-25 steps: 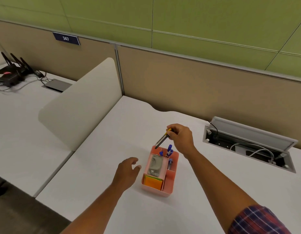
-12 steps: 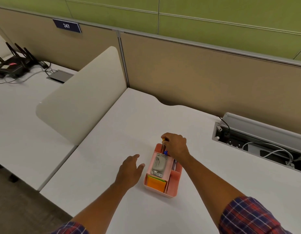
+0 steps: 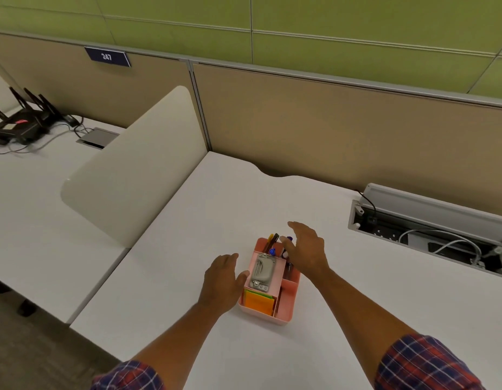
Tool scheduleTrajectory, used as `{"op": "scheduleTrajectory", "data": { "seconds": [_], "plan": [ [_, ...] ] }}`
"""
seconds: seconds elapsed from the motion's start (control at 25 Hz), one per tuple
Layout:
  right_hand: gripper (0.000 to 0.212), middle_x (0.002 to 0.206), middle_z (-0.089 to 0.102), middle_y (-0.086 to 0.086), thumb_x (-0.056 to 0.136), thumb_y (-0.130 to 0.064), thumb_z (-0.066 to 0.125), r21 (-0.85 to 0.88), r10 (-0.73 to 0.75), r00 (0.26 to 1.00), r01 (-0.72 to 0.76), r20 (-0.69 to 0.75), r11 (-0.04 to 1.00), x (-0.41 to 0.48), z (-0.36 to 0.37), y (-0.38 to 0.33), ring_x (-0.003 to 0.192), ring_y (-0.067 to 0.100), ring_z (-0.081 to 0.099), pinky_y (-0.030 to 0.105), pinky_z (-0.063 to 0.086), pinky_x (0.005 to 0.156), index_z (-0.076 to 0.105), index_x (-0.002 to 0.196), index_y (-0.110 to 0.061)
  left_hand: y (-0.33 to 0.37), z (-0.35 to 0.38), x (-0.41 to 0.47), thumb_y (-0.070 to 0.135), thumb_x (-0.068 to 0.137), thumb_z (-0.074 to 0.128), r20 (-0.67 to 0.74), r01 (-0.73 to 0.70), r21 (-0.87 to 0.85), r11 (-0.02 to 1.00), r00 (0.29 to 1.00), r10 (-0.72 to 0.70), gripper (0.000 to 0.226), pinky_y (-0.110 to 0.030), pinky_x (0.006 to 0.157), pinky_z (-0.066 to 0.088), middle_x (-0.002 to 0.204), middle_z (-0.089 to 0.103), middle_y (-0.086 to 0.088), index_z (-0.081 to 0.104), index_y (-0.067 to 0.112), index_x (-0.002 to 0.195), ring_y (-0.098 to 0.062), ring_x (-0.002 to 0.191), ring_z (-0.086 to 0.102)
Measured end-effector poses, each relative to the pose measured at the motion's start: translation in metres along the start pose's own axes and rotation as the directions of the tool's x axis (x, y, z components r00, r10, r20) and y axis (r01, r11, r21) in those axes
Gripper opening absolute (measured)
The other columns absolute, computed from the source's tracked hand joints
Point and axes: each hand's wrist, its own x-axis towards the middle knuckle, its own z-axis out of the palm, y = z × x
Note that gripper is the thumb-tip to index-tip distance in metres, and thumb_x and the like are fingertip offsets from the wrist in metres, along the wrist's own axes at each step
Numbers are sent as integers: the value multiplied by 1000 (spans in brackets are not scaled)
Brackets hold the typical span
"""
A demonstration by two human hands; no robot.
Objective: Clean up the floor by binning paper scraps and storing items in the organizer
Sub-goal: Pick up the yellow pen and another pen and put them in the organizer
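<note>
A pink organizer [image 3: 285,315] stands on the white desk [image 3: 216,209]. It holds a grey stapler [image 3: 261,271], orange sticky notes [image 3: 259,302] and several pens, among them a yellow-and-black pen [image 3: 272,240] upright in the far compartment. My left hand [image 3: 223,281] rests flat on the desk, its thumb against the organizer's left wall. Above the organizer's right side hovers my right hand [image 3: 307,250], fingers spread and holding nothing.
An open cable tray [image 3: 430,235] with white cables is sunk into the desk at the right. A rounded white divider [image 3: 131,167] separates this desk from the left one, where a black router [image 3: 19,125] sits. Tan partition panels run behind.
My right hand put the yellow-and-black pen into the organizer's far compartment, let go and lifted away with fingers spread. My left hand moved up against the organizer.
</note>
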Motion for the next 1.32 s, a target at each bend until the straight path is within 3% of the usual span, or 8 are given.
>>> {"op": "scheduleTrajectory", "data": {
  "seconds": [0.12, 0.28, 0.44, 0.64, 0.76, 0.84, 1.0, 1.32],
  "plan": [
    [64, 169, 24, 3, 103, -53, 41, -26, 80, 995, -82, -68, 996, -32, -5, 9, 156, 25, 22, 48, 21, 124, 27, 159, -23, 2, -1, -10, 58, 103, 37, 3, -39, 114, 993, 999, 39, 72, -44, 127, 19, 171, 24, -6, 22, 20, 162, -29, 160, 15],
    [75, 172, 5, 3, 101, -63, 31, -137, 103, 990, -116, -99, 984, -84, -7, 22, 159, 26, 9, 47, 14, 126, 11, 162, -24, 3, -6, -31, 68, 97, 25, -24, -77, 183, 980, 996, 83, 83, -48, 128, 15, 172, 17, -10, 17, 19, 163, -33, 160, 9],
    [83, 172, -4, 5, 98, -69, 20, -232, 97, 991, -115, -87, 966, -146, 3, 28, 159, 27, 1, 47, 11, 126, 2, 163, -21, 4, -7, -67, 62, 101, 32, -35, -140, 200, 970, 988, 150, 78, -48, 128, 12, 173, 12, -10, 13, 18, 163, -33, 161, 6],
    [80, 171, -15, 4, 101, -64, 21, -274, 90, 990, -117, -112, 955, -240, 18, 19, 159, 26, -8, 47, 4, 127, -8, 162, -20, -3, 1, -136, 61, 102, 34, -34, -244, 238, 940, 965, 259, 80, -51, 129, 7, 174, 6, -11, 7, 19, 164, -34, 161, 0],
    [82, 170, -17, 5, 97, -67, 8, -290, 88, 986, -125, -138, 949, -306, 31, 10, 158, 27, -10, 49, 3, 128, -10, 162, -20, -14, 21, -192, 76, 90, 9, -28, -292, 265, 919, 950, 310, 92, -51, 127, -3, 174, -4, -10, -1, 22, 164, -35, 160, -7],
    [86, 170, -17, 4, 92, -72, -1, -292, 110, 980, -155, -166, 944, -353, 43, 6, 158, 27, -10, 50, 3, 128, -10, 161, -21, -22, 37, -232, 78, 86, 4, 4, -320, 275, 907, 943, 332, 95, -52, 127, -5, 174, -8, -9, -2, 24, 164, -34, 160, -10],
    [81, 169, -21, 2, 100, -68, 14, -326, 171, 975, -210, -143, 922, -448, 63, 15, 158, 25, -12, 50, 0, 128, -11, 161, -22, -31, 67, -307, 70, 98, 27, 68, -374, 243, 895, 927, 369, 86, -54, 129, -2, 173, -11, -9, -3, 23, 164, -34, 160, -13],
    [82, 169, -20, 4, 101, -66, 19, -354, 292, 948, -318, -127, 879, -595, 75, 82, 157, 25, -15, 51, 5, 128, -13, 161, -21, -18, 143, -415, 64, 100, 30, 155, -479, 257, 839, 878, 454, 84, -57, 129, 3, 173, -7, -15, 1, 18, 164, -37, 159, -13]
  ]
}}
